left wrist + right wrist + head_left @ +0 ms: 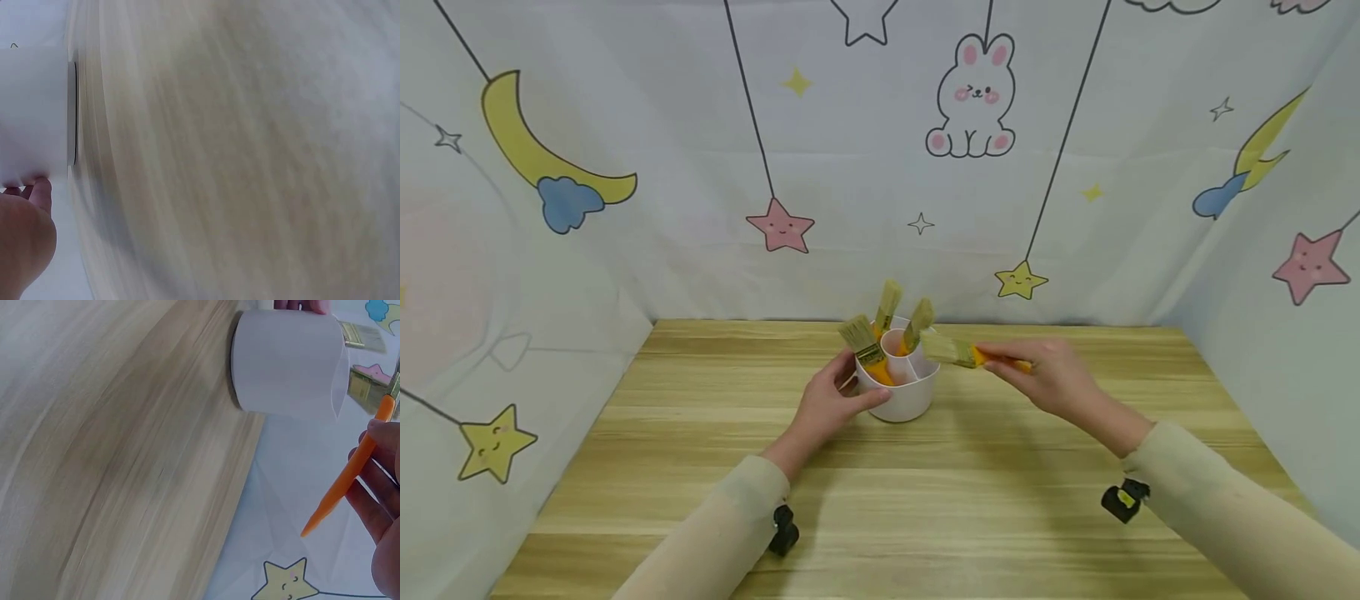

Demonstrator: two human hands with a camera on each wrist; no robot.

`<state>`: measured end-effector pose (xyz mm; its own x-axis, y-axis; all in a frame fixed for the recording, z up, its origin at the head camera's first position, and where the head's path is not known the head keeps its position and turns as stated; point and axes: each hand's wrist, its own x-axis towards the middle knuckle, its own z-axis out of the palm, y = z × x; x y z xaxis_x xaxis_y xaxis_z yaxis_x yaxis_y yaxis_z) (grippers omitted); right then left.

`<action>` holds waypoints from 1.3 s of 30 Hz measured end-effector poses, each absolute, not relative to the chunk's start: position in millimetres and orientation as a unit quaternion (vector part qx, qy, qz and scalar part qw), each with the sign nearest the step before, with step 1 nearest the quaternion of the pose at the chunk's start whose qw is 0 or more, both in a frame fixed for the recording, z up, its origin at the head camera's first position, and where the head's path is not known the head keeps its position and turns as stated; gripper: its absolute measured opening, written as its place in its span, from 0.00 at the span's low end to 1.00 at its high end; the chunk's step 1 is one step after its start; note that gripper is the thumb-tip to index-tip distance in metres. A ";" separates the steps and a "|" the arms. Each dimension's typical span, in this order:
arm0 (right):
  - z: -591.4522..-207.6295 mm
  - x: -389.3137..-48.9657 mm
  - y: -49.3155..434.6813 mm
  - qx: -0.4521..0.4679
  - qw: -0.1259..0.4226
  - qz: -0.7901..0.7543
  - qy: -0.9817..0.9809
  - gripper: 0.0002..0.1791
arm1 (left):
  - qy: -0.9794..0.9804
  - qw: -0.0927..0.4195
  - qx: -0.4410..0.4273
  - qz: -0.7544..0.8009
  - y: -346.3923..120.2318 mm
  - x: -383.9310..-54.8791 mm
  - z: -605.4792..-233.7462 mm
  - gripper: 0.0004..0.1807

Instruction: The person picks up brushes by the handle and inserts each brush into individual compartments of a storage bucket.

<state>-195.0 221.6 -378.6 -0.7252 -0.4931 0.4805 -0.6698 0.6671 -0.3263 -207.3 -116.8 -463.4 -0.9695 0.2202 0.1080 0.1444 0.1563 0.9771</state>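
A white round organizer [901, 407] with an inner cup and dividers stands upright on the wooden table. My left hand [829, 402] grips its left side, thumb across the front and fingers round behind. Three paintbrushes with orange handles stand in it bristles up: a wide paintbrush [863, 342] at left front, a back paintbrush [889, 302] and a right paintbrush [919, 320]. Just right of the rim, my right hand [1058, 379] pinches another paintbrush [953, 350] by its handle. That brush lies almost level, bristles pointing left near the organizer. In the right wrist view its orange handle [350, 475] shows between thumb and fingers.
The wooden table [880, 517] extends to both sides and toward me. Behind it hangs a white cloth [700, 250] printed with stars, moons and a rabbit, close to the organizer's back. Cloth also hangs at the left and right sides.
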 end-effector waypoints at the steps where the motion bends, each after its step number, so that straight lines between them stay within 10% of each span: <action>1: -378.3 -195.5 219.9 0.324 0.176 0.248 -0.896 0.18 | 0.760 0.030 0.119 0.638 -116.7 -207.3 -463.6 0.48; 39: -365.4 -231.2 143.0 0.166 0.025 0.492 -0.854 0.20 | 0.764 0.027 0.114 0.634 -115.1 -207.4 -466.4 0.50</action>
